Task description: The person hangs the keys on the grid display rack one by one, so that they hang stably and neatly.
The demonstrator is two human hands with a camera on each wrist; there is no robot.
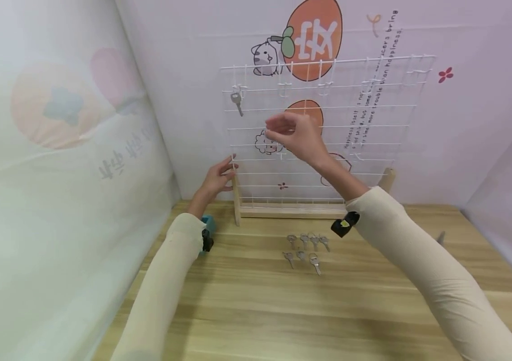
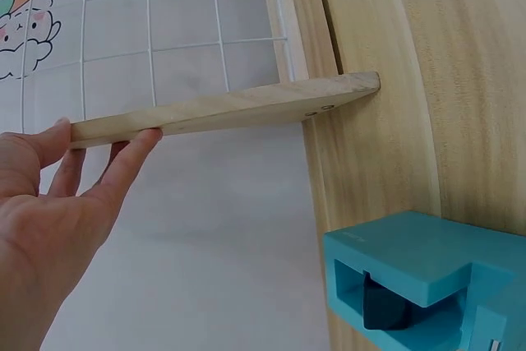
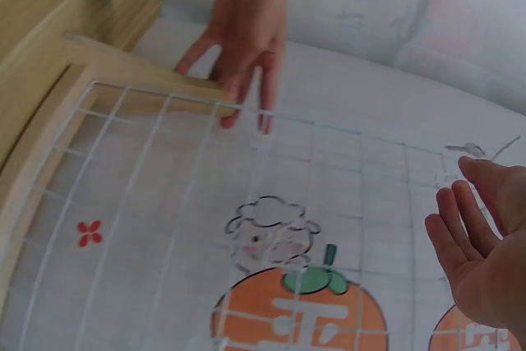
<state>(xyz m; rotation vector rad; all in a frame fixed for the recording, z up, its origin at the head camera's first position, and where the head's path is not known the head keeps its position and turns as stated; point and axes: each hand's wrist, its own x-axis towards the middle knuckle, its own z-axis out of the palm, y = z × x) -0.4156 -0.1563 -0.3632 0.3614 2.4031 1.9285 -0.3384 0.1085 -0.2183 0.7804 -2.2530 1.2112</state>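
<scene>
A white wire grid (image 1: 314, 174) stands upright in a wooden frame (image 1: 292, 214). My left hand (image 1: 214, 179) grips the frame's left side post (image 2: 230, 110), thumb on one face and fingers on the other. In front of the grid, my right hand (image 1: 298, 138) is raised with relaxed, slightly bent fingers and holds nothing. A silver key (image 1: 236, 103) hangs from a hook at the grid's upper left, up and left of that hand. Several more keys (image 1: 314, 261) lie in two rough rows on the table before the rack.
White hooks (image 1: 285, 89) hang along the grid's top. A teal plastic object (image 2: 411, 256) with a dark part inside sits left of the rack. A small grey object (image 1: 440, 237) shows beyond the right sleeve. Printed white sheets (image 1: 472, 115) stand behind and beside the table.
</scene>
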